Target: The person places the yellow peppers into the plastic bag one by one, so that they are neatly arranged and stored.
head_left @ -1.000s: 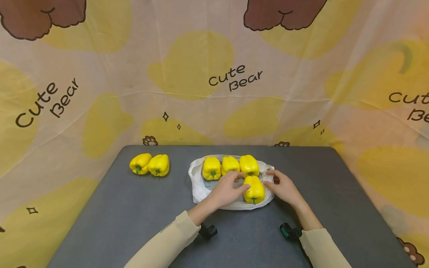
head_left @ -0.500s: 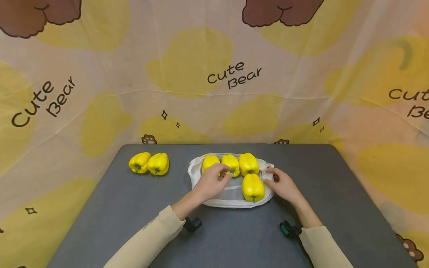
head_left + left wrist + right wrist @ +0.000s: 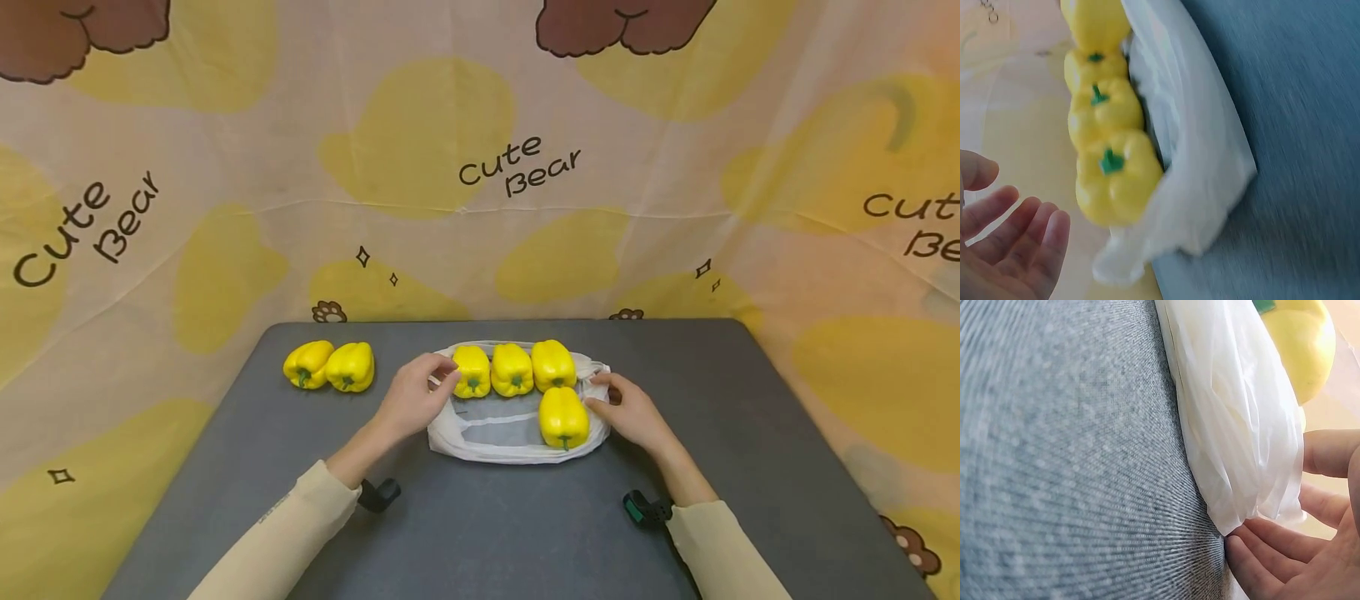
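An opened white plastic bag [image 3: 480, 451] lies on the grey table with yellow bell peppers in it. Three of them, such as the middle pepper [image 3: 512, 370], stand in a row along the back; another pepper [image 3: 564, 418] sits at the front right. My right hand [image 3: 633, 417] grips the bag's right edge, thumb on the inner side and fingers outside, as the right wrist view shows. Beside the bag's left end is my left hand [image 3: 412, 398], holding nothing. Its fingers [image 3: 1025, 219] are loosely bent and apart from the nearest pepper [image 3: 1119, 187] in the left wrist view.
Two more yellow bell peppers [image 3: 350, 367] lie side by side at the table's back left, off the bag. A patterned cloth [image 3: 420, 150] hangs behind the table [image 3: 495, 533]. Both wrists wear black straps with camera mounts [image 3: 381, 495].
My left hand has let go of the front right pepper and moved left across the bag, past its left end. My right hand has stayed at the bag's right edge.
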The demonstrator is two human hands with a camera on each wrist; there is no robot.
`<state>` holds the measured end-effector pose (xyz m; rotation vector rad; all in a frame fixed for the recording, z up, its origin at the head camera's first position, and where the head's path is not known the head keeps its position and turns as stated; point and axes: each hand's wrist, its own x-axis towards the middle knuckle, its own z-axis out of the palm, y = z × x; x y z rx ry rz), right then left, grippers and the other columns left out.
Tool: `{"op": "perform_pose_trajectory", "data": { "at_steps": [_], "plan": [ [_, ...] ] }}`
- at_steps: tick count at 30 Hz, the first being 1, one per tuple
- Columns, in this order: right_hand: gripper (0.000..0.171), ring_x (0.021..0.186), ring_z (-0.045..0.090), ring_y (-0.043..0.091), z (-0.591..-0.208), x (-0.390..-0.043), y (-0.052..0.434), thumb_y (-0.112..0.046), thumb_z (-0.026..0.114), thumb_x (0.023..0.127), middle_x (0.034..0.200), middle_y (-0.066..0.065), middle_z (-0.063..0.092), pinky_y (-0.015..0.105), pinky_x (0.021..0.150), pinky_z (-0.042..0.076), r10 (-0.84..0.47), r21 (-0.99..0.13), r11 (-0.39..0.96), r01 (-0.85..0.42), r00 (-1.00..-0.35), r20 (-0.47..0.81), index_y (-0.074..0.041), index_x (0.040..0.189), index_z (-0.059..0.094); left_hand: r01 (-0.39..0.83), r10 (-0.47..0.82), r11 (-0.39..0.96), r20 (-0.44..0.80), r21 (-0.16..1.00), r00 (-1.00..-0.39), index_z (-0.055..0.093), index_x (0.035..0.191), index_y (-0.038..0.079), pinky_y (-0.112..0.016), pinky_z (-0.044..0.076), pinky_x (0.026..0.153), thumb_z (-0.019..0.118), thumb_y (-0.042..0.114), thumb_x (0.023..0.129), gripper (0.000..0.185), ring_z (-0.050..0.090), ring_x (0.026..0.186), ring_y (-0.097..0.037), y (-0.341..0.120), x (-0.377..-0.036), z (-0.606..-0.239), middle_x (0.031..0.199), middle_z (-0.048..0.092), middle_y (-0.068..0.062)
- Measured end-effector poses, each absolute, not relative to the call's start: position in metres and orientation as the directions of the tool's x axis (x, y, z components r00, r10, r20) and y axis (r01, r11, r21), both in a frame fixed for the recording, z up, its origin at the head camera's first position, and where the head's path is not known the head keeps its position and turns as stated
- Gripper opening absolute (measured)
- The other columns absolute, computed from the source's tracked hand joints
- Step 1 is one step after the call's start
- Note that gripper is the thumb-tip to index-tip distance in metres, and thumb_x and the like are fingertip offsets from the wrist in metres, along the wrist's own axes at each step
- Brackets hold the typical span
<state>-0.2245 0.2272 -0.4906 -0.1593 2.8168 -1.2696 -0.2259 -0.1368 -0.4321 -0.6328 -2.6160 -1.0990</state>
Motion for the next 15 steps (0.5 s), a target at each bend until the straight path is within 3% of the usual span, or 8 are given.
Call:
{"op": "perform_pose_trajectory", "data": {
  "at_steps": [15],
  "plan": [
    [0.050,0.117,0.057,0.039,-0.488,-0.223,0.226,-0.031,0.068,0.097,0.140,0.025,0.055,0.055,0.101,0.048,-0.117,-0.755,0.652,-0.071,-0.993,-0.007,-0.001,0.135,0.058,0.342,0.092,0.664,0.380,0.665,-0.920,0.071,0.112,0.001,-0.044,0.055,0.082,0.066,0.019,0.099,0.022,0.063,0.096,-0.027,-0.210,-0.239,-0.427,0.105,0.070,-0.012]
  ]
}}
